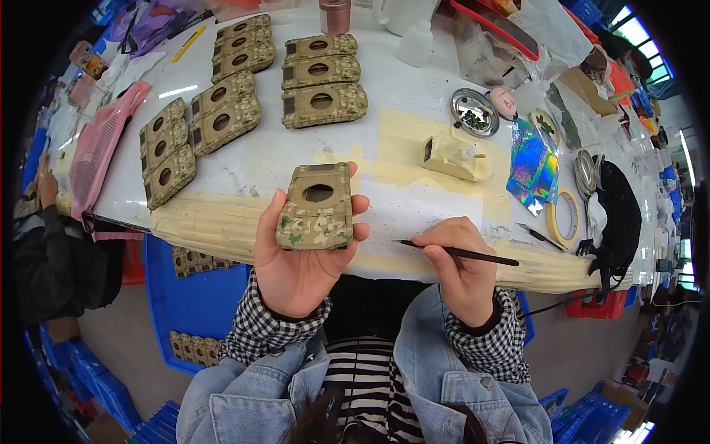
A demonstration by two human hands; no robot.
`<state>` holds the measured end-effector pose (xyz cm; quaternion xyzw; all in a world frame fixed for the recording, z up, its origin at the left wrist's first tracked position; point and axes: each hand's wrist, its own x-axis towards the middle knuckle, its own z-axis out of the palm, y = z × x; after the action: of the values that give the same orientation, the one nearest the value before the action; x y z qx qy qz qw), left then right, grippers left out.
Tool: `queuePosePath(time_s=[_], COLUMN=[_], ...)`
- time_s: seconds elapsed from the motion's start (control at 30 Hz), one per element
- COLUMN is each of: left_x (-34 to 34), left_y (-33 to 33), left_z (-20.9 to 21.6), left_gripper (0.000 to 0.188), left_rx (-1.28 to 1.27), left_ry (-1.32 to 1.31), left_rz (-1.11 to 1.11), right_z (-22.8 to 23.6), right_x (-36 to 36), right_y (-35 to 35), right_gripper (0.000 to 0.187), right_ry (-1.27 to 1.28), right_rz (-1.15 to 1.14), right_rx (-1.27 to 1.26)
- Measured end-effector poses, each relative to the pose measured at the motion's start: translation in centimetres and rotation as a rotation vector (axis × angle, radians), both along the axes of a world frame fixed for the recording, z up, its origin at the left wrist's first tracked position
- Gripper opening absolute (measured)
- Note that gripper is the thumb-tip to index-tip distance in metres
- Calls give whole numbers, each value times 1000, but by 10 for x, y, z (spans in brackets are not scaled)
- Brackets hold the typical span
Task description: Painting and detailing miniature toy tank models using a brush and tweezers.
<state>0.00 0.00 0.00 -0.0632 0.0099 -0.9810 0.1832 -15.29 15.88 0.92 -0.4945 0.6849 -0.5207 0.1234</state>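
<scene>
You appear to be at a fine touch-up step, working by hand on the camouflage shell (314,229), which sits propped in your left hand (292,277): your thumb presses along its left side, your fingers wrap its right, and your palm lies under the near end. Your right hand (462,270) pinches the slim black brush (484,257) between thumb and fingers, its tip pointing left toward the shell but well apart from it. The next move probably calls for keeping that left-hand hold steady and bringing the tip across to one small spot, with light pressure so neighbouring blocks don't smear. The shell is tan with blocky green, brown and pale patches, greenest at the end nearest you, and has a round dark opening toward its far end. Beyond your left hand stand rows of similar shells (347,106), each with an opening.
</scene>
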Motion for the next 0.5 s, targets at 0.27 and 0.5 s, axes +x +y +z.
queuePosePath(time_s=[0.27,0.5], left_x=[0,0], left_y=[-1,1], left_z=[-8,-2], left_gripper=[79,69], left_rx=[12,10], left_ry=[94,14], left_rz=[-28,4], right_z=[2,1], right_x=[0,0], right_y=[1,1], right_gripper=[9,9], right_ry=[15,11], right_rz=[4,11], right_rx=[14,8])
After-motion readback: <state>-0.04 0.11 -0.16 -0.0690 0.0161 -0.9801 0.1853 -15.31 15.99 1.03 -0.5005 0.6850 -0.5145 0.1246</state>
